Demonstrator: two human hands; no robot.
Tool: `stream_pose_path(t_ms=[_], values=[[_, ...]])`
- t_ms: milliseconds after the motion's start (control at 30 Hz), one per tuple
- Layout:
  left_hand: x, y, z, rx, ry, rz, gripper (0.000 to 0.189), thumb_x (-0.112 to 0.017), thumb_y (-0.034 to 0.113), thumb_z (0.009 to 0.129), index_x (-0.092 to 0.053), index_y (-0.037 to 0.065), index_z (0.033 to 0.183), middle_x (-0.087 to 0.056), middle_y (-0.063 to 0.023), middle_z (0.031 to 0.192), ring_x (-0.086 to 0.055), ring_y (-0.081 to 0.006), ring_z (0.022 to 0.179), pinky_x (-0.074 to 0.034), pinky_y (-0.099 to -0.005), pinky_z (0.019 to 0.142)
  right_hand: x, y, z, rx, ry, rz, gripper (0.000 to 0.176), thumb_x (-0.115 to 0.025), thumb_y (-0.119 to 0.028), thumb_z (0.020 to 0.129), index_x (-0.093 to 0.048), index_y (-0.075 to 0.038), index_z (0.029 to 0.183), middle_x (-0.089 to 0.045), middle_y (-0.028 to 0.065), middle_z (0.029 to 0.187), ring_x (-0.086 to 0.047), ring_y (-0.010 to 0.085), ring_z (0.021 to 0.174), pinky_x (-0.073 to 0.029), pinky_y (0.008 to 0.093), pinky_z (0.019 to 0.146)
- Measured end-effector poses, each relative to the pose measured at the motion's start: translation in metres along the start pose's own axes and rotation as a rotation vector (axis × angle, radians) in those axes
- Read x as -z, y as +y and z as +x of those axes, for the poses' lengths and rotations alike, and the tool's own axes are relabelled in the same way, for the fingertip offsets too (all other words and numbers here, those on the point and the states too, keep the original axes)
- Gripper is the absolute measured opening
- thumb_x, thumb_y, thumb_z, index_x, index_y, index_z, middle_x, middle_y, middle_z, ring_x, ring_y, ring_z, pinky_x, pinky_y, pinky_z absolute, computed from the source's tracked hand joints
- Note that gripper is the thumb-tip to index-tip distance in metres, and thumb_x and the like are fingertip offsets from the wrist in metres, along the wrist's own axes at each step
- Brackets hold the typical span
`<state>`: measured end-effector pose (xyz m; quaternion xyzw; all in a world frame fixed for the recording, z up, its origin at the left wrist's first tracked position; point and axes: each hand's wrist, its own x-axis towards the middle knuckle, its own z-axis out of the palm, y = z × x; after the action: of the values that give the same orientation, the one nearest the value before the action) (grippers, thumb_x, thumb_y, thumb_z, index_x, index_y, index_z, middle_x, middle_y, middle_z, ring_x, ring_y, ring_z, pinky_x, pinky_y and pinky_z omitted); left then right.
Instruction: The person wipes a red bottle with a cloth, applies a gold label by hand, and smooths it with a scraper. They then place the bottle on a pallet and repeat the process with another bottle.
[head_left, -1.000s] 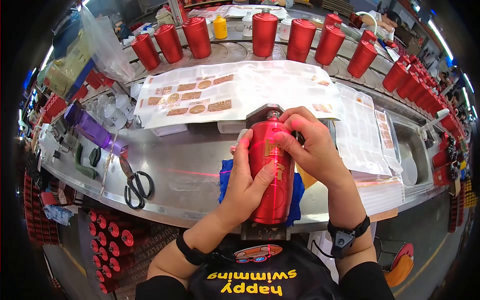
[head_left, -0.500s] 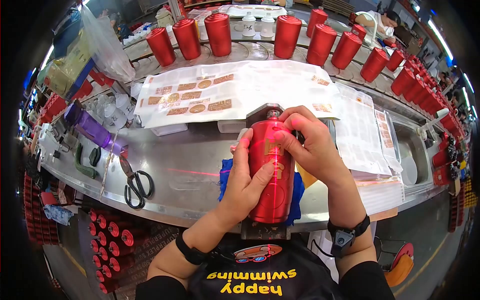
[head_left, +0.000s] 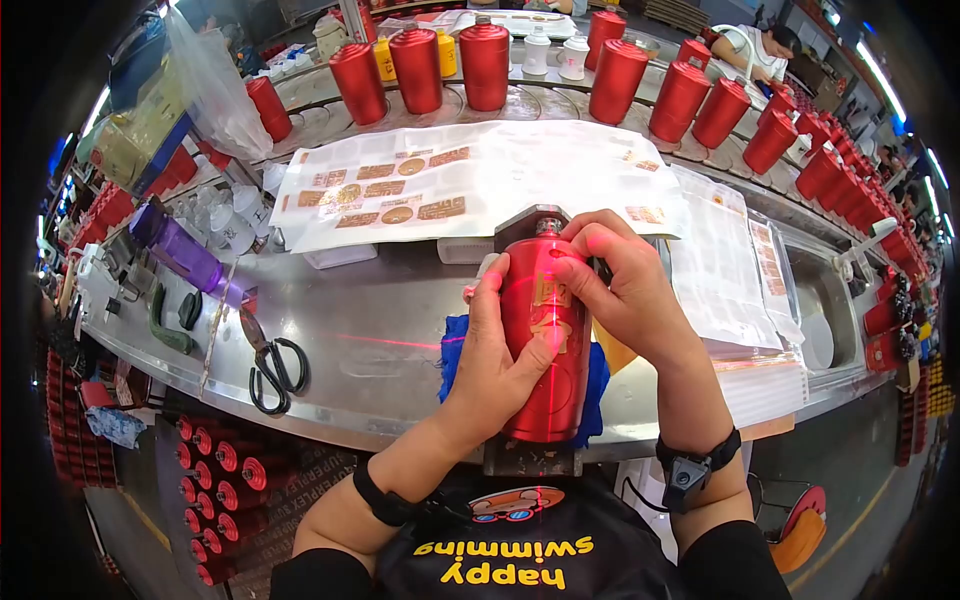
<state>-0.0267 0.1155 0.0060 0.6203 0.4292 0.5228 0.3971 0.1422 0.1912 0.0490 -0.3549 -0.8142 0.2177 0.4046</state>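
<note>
A red bottle (head_left: 540, 400) with a metal neck lies in front of me on a metal holder (head_left: 532, 460), its neck pointing away. Gold characters (head_left: 550, 292) run down its upper face, and a red laser line crosses them. My left hand (head_left: 490, 365) is wrapped round the bottle's left side, thumb on the front by the lower character. A small white piece (head_left: 482, 276) shows at the left fingertips. At the bottle's upper right, my right hand (head_left: 625, 285) is closed in a pinch near the characters; what it pinches is hidden. Blue cloth (head_left: 592, 395) lies under the bottle.
Decal sheets (head_left: 440, 170) lie beyond the bottle, with more sheets (head_left: 725, 260) at right. Scissors (head_left: 270, 355) and a purple bottle (head_left: 180, 250) are at left. Red bottles (head_left: 415, 75) stand on a conveyor (head_left: 520, 100) behind. A person (head_left: 765, 50) sits at far right.
The gold characters on the bottle show more fully and clearly. Along the conveyor the red bottles have shifted right, and yellow items have appeared behind them. My hands have barely moved.
</note>
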Motion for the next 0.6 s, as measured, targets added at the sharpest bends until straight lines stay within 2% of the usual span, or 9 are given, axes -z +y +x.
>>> stream_pose_path(t_ms=[67,167,300,400,500,567,600], values=[[0.0,-0.004,-0.001,-0.011,0.005,0.018,0.077,-0.062,0.025,0.096,-0.017,-0.008,0.148,-0.031,-0.0246,0.145,-0.033,-0.0296,0.136,-0.024,-0.0402,0.115,0.0,-0.001,0.0,-0.007,0.001,0.004,0.019,-0.069,-0.015,0.09,-0.059,0.001,0.085,-0.063,0.0123,0.102,-0.061,0.0213,0.083,-0.048,0.0313,0.074],[0.003,-0.005,0.001,0.074,0.005,-0.216,0.072,-0.058,0.025,0.098,-0.018,-0.008,0.148,-0.031,-0.023,0.147,-0.032,-0.0286,0.137,-0.023,-0.0391,0.115,0.0,-0.002,0.0,-0.016,-0.001,0.007,0.019,-0.068,-0.014,0.09,-0.059,0.001,0.085,-0.063,0.0124,0.102,-0.061,0.0211,0.085,-0.049,0.0314,0.074],[0.001,-0.009,-0.001,0.034,-0.002,-0.109,0.067,-0.052,0.027,0.102,-0.019,-0.008,0.148,-0.03,-0.0215,0.149,-0.03,-0.0274,0.138,-0.022,-0.0377,0.116,0.0,0.001,-0.001,0.005,0.006,0.016,0.02,-0.065,-0.017,0.094,-0.06,0.001,0.087,-0.062,0.0129,0.104,-0.06,0.0213,0.086,-0.049,0.0315,0.075],[0.001,-0.006,-0.001,0.041,-0.005,-0.15,0.066,-0.049,0.029,0.103,-0.019,-0.008,0.148,-0.029,-0.0217,0.15,-0.028,-0.0275,0.14,-0.021,-0.0377,0.116,0.005,0.002,-0.006,-0.105,0.073,0.023,0.026,-0.058,-0.024,0.1,-0.063,0.001,0.102,-0.062,0.0104,0.106,-0.059,0.0178,0.087,-0.049,0.0285,0.074],[0.003,-0.011,-0.002,0.057,-0.01,-0.221,0.066,-0.046,0.03,0.104,-0.017,-0.008,0.149,-0.027,-0.0221,0.152,-0.025,-0.0278,0.142,-0.017,-0.0376,0.117,0.006,0.007,-0.033,-0.259,0.159,0.136,0.041,-0.051,-0.034,0.103,-0.059,0.001,0.124,-0.061,0.0068,0.108,-0.056,0.0119,0.084,-0.048,0.0245,0.072],[0.004,-0.013,-0.003,0.051,-0.017,-0.185,0.066,-0.046,0.029,0.104,-0.016,-0.008,0.15,-0.025,-0.0223,0.153,-0.024,-0.0277,0.143,-0.015,-0.0373,0.118,0.004,0.002,-0.05,-0.443,0.059,0.24,0.057,-0.051,-0.041,0.102,-0.047,0.001,0.141,-0.06,0.0063,0.114,-0.053,0.0073,0.082,-0.046,0.022,0.069],[0.003,-0.013,-0.003,0.053,-0.013,-0.194,0.066,-0.045,0.029,0.104,-0.016,-0.008,0.15,-0.025,-0.0223,0.153,-0.023,-0.0275,0.143,-0.014,-0.0372,0.118,0.001,-0.003,-0.055,-0.51,0.036,0.325,0.06,-0.052,-0.042,0.102,-0.045,0.001,0.142,-0.06,0.0074,0.116,-0.053,0.0072,0.081,-0.046,0.0221,0.069]])
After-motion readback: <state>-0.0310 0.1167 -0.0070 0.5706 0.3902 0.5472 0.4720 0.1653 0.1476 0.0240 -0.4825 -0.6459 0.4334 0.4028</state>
